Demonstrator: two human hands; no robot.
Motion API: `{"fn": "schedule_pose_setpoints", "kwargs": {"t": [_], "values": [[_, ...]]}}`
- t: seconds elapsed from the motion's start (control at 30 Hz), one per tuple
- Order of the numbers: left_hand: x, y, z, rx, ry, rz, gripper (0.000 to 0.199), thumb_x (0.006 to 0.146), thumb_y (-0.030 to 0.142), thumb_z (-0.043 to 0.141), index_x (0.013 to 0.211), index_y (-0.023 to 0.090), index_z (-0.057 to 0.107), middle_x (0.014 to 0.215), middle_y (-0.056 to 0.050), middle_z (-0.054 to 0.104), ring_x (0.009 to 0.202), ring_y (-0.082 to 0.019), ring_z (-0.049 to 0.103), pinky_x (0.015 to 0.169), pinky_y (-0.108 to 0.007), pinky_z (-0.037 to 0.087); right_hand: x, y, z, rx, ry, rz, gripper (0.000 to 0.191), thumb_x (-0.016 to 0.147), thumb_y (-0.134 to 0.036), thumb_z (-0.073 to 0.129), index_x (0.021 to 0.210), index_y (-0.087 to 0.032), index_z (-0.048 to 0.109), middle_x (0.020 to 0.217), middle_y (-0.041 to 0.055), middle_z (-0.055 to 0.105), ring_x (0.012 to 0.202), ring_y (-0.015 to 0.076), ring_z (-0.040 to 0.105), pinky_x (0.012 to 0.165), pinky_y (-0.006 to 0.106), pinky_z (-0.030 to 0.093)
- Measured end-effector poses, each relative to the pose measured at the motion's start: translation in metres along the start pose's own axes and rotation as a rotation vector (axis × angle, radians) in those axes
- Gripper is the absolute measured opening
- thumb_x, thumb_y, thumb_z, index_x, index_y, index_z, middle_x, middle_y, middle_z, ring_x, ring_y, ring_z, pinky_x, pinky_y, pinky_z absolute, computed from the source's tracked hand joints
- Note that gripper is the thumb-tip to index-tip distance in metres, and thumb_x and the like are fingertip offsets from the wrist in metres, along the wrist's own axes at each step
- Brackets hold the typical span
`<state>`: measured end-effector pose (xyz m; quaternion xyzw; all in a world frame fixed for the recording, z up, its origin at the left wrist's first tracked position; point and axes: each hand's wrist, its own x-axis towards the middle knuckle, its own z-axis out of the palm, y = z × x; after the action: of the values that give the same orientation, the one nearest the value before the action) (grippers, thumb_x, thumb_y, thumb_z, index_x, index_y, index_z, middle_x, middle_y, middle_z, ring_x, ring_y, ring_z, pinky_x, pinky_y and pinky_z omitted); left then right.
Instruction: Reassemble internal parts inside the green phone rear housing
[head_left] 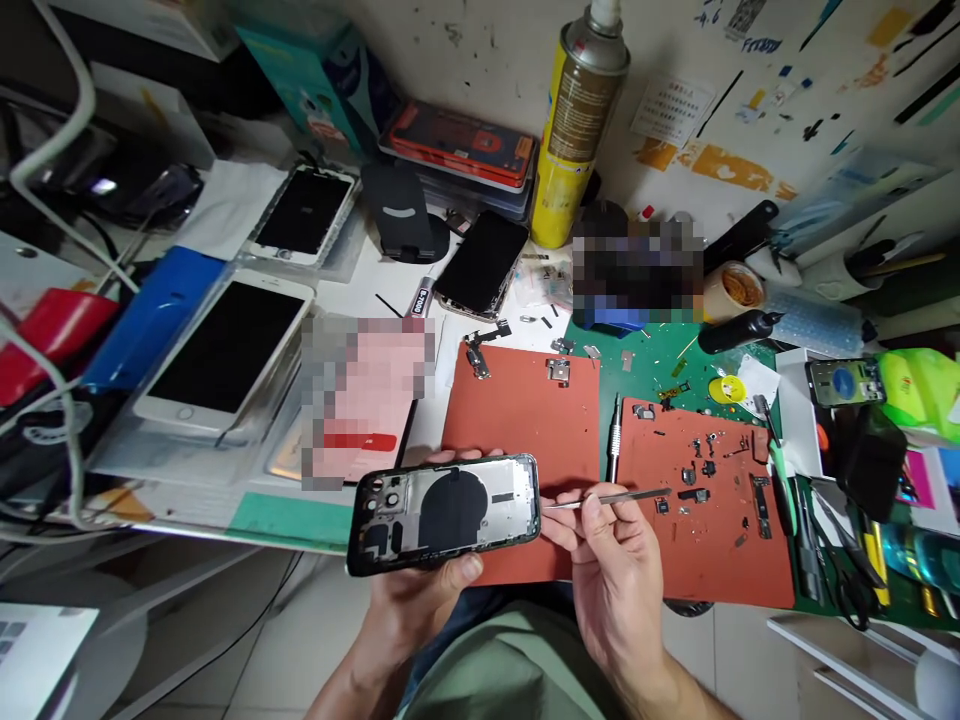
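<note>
Here's the phone shell (513, 510) at the table's near edge, left hand (420, 592) wrapped beneath it. My right hand (619, 550) pinches tweezers (645, 496), one end near its rim. Left mat (517, 410) spreads behind; parts (697, 495) crowd the right mat (720, 570).
</note>
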<state>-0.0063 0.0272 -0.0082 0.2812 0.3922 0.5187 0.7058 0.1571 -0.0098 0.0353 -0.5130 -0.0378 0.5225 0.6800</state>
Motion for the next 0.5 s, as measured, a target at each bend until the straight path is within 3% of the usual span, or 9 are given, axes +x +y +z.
{"fn": "schedule_pose_setpoints", "kwargs": {"t": [0.23,0.5], "values": [[-0.0013,-0.0019,-0.0027,-0.001,-0.019,-0.019,0.082,0.085,0.025,0.09,0.156,0.043,0.056,0.157,-0.007,0.067,0.145,-0.038,0.064,0.122,-0.058,0.054,-0.0006,-0.0011,0.0001,-0.013,-0.007,0.002,0.02,0.091,-0.036,0.089,0.09,-0.021,0.075,0.093,0.0048,0.083,0.088,0.026,0.086,0.081,0.039,0.073],[-0.001,-0.0066,-0.0061,0.176,0.008,-0.027,0.079,0.082,0.034,0.092,0.154,0.033,0.06,0.151,-0.012,0.07,0.145,-0.04,0.063,0.12,-0.057,0.056,0.002,0.0021,-0.0082,-0.048,0.021,0.008,0.018,0.092,-0.036,0.089,0.091,-0.021,0.078,0.097,0.0065,0.084,0.086,0.0201,0.085,0.084,0.033,0.071]]}}
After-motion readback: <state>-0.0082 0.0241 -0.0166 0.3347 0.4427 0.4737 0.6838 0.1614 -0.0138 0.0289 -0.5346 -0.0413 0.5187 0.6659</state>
